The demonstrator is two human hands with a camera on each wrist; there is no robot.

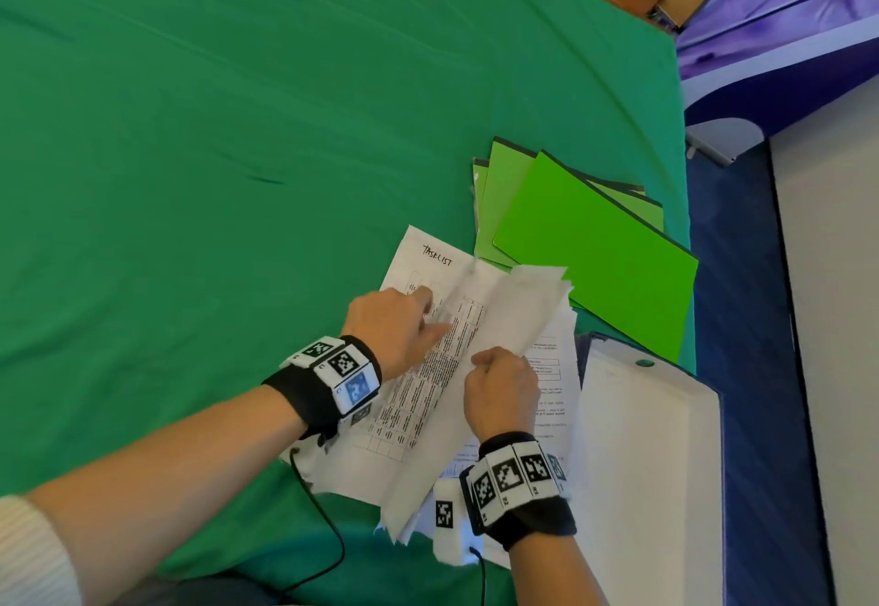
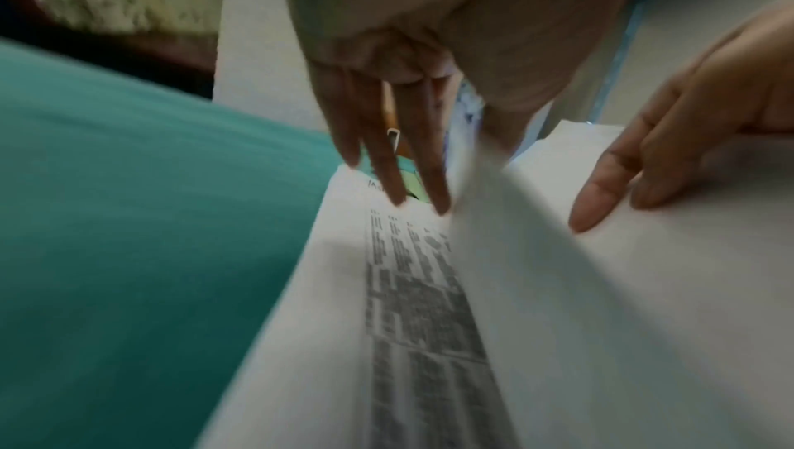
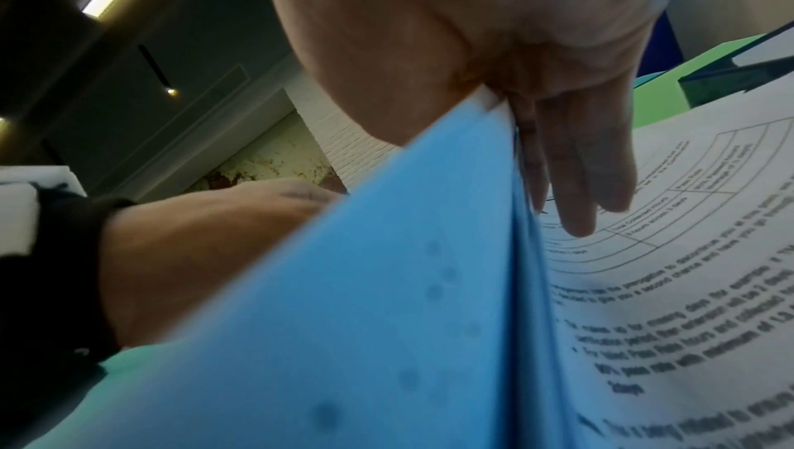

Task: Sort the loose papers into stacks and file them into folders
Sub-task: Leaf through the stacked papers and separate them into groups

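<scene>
Near the table's right edge, right hand (image 1: 499, 391) grips lifted sheets (image 1: 504, 320).

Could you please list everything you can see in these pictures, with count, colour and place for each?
Tablecloth: one, green, covering the table.
Folders: several, count unclear, bright green, fanned out at the far right of the cloth.
Task list sheet: one, white with a printed table and handwritten heading, flat under the left fingers.
Lifted sheets: a few, white, raised in a bundle over the pile.
Paper pile: many, white, printed, lying under the lifted sheets.
Open binder: one, dark blue with white inside, near right.
Left hand: fingers straight, pressing the task list sheet.
Right hand: gripping the lifted sheets.
</scene>
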